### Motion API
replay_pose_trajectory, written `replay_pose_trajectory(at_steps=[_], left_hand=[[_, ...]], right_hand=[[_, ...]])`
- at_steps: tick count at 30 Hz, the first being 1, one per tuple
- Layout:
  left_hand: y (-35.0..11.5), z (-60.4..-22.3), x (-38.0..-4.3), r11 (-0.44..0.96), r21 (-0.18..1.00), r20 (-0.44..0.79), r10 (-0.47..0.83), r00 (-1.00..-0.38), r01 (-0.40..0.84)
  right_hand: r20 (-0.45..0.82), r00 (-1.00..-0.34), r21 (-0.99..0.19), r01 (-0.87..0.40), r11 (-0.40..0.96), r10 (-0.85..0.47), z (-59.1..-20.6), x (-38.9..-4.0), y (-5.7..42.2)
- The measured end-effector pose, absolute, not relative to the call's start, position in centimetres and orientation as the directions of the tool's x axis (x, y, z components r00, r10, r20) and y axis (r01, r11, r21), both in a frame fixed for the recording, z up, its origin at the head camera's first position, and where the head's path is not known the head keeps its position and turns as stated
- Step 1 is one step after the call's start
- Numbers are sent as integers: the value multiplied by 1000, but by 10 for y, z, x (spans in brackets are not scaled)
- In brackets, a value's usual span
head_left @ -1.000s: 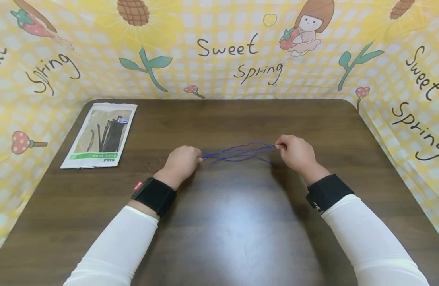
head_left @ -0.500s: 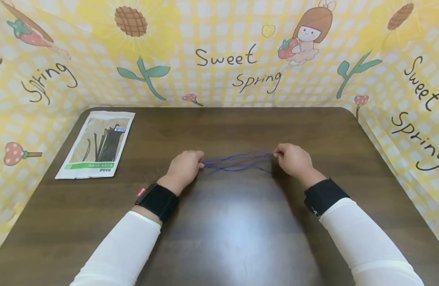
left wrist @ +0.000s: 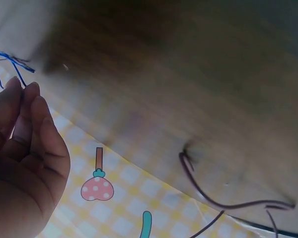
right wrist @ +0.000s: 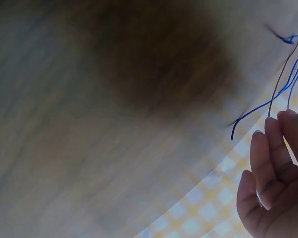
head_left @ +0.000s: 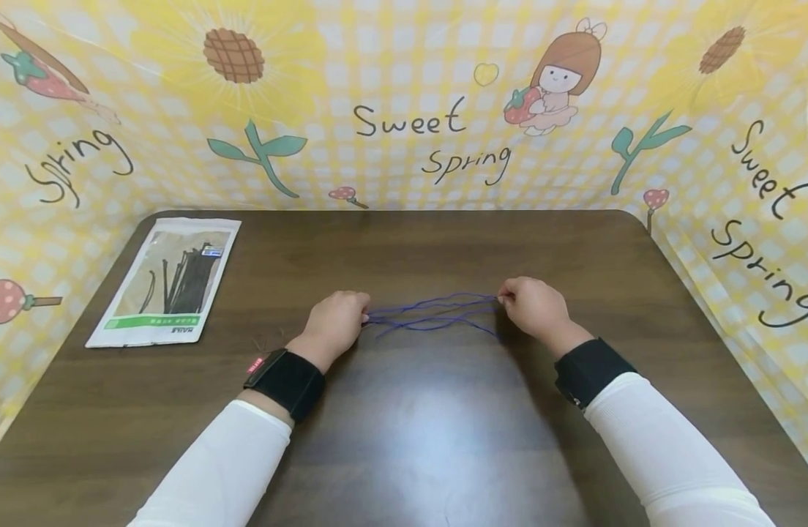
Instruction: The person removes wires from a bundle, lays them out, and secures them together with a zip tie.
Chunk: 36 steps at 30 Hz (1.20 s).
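Several thin blue wires (head_left: 437,322) stretch loosely across the dark wooden table between the two hands. My left hand (head_left: 336,320) pinches their left side; in the left wrist view its thumb and forefinger meet on a dark blue strand (left wrist: 21,77). At the other side my right hand (head_left: 534,304) pinches wire ends between thumb and fingers. The right wrist view has a brown wire (right wrist: 280,79) and a blue one running to those fingertips. One loose blue end (right wrist: 233,130) pokes out beside them. Thin brown wires (left wrist: 208,196) lie behind the left wrist.
A white-edged packet (head_left: 163,282) with a clear window showing dark strips lies at the table's far left corner. Around the dark table (head_left: 404,241) hangs a yellow checked cloth (head_left: 404,58) that rises at the back and both sides. Each wrist wears a black band.
The head view has tilted up, so the table and hands sit lower in the frame. Both hands keep their hold on the wires, and little else differs.
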State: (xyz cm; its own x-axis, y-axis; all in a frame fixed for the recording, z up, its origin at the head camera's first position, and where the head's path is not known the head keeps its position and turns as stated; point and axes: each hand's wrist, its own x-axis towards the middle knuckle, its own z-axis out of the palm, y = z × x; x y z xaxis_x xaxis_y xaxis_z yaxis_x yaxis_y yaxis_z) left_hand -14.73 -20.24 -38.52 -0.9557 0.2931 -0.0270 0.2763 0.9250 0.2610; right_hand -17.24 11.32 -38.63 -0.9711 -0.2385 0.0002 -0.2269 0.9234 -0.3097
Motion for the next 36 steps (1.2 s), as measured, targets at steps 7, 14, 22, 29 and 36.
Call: replay_pose_trajectory(at_steps=[7, 14, 22, 29, 36], left_hand=[[-202, -384, -146, 926, 251, -40, 302, -952, 283], [-204, -382, -143, 927, 254, -62, 302, -951, 277], [-209, -380, -138, 930, 263, -108, 294, -950, 257], [-219, -354, -126, 930, 285, -111, 270, -956, 230], [-253, -334, -119, 933, 330, -56, 172, -984, 145]], right_hand=[[-13, -967, -281, -240, 929, -253, -387, -170, 107], [-60, -962, -287, -240, 928, -267, -383, -167, 103], [-88, -960, -280, -233, 932, -266, -378, -162, 100], [-19, -973, -296, -215, 931, -231, -360, -142, 102], [52, -979, -368, -204, 907, -199, -335, -112, 107]])
